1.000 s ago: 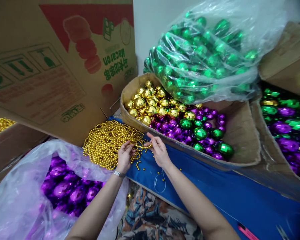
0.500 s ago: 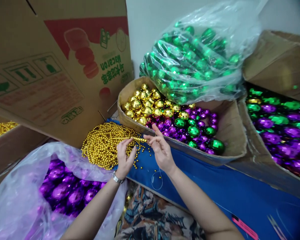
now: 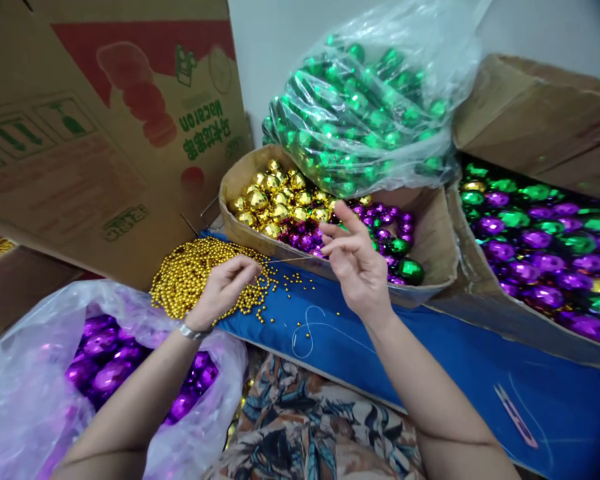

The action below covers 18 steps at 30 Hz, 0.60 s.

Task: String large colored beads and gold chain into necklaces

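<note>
My left hand [image 3: 227, 287], with a metal watch at its wrist, is closed in a pinch at the near right side of a heap of small gold beads [image 3: 190, 273]. A thin thread [image 3: 295, 260] stretches from its fingertips to my right hand [image 3: 357, 267]. The right hand is raised in front of a cardboard tray [image 3: 437, 257], its index finger lifted and its other fingers curled about the thread's end. Whether beads sit in that grip is hidden. Loose white thread [image 3: 310, 330] curls on the blue cloth [image 3: 350, 327] below.
Gold, purple and green balls fill parts of the tray. Behind it rests a clear bag of green balls [image 3: 360, 120]. A box of mixed balls [image 3: 540, 247] stands right, a purple-ball bag [image 3: 105, 360] left. Thread snips [image 3: 515, 417] lie front right. A printed carton [image 3: 145, 153] rises left.
My hands have drawn apart, the right moving right and up, the left moving left and down. The row of gold beads between them no longer shows; a bare thread does.
</note>
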{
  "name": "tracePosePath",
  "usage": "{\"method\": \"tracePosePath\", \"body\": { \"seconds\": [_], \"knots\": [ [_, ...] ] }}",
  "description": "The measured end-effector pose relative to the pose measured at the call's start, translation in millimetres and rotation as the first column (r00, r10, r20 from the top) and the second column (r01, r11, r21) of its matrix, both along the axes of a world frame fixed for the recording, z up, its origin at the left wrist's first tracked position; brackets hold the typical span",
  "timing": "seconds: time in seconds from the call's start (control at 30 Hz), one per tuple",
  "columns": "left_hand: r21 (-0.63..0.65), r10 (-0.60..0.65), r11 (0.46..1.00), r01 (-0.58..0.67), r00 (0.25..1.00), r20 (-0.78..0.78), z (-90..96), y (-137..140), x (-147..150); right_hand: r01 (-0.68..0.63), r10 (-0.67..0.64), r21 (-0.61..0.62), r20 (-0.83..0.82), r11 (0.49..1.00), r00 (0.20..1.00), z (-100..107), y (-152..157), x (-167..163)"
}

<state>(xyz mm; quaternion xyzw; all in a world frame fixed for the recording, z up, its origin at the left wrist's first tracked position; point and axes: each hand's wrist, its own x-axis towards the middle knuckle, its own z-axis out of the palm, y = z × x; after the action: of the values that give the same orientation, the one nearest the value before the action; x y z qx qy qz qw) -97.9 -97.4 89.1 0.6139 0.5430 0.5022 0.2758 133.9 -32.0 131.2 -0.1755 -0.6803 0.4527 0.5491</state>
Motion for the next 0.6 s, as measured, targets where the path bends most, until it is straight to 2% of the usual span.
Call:
{"method": "tracePosePath", "body": {
  "seconds": [0.07, 0.13, 0.17, 0.2, 0.27, 0.37, 0.47, 0.6],
  "knots": [
    [0.059, 0.080, 0.994, -0.095, 0.975, 0.209, 6.5, -8, -18, -0.144, 0.151, -0.099, 0.068, 0.985, 0.986, -23, -6, 4],
    [0.156, 0.135, 0.964, -0.215, 0.903, 0.409, 14.5, -16, -33, -0.281, 0.326, -0.285, 0.125, 0.916, 0.937, -64, -17, -6],
    [0.195, 0.151, 0.942, -0.272, 0.866, 0.477, 18.5, -19, -39, -0.296, 0.382, -0.388, 0.167, 0.873, 0.909, -88, -24, -16],
    [0.216, 0.166, 0.924, -0.317, 0.838, 0.519, 22.1, -22, -43, -0.289, 0.436, -0.472, 0.239, 0.833, 0.868, -113, -32, -29],
    [0.224, 0.194, 0.903, -0.368, 0.812, 0.551, 26.4, -26, -46, -0.291, 0.590, -0.593, 0.403, 0.751, 0.700, -159, -48, -57],
    [0.165, 0.221, 0.916, -0.365, 0.805, 0.550, 24.3, -31, -42, -0.262, 0.645, -0.656, 0.450, 0.708, 0.618, -207, -58, -91],
    [0.100, 0.237, 0.933, -0.346, 0.799, 0.553, 16.5, -34, -37, -0.190, 0.612, -0.682, 0.454, 0.706, 0.647, -226, -40, -104],
    [0.047, 0.246, 0.943, -0.328, 0.787, 0.566, 7.1, -34, -33, -0.088, 0.497, -0.662, 0.462, 0.744, 0.735, -222, 13, -95]
  ]
}}
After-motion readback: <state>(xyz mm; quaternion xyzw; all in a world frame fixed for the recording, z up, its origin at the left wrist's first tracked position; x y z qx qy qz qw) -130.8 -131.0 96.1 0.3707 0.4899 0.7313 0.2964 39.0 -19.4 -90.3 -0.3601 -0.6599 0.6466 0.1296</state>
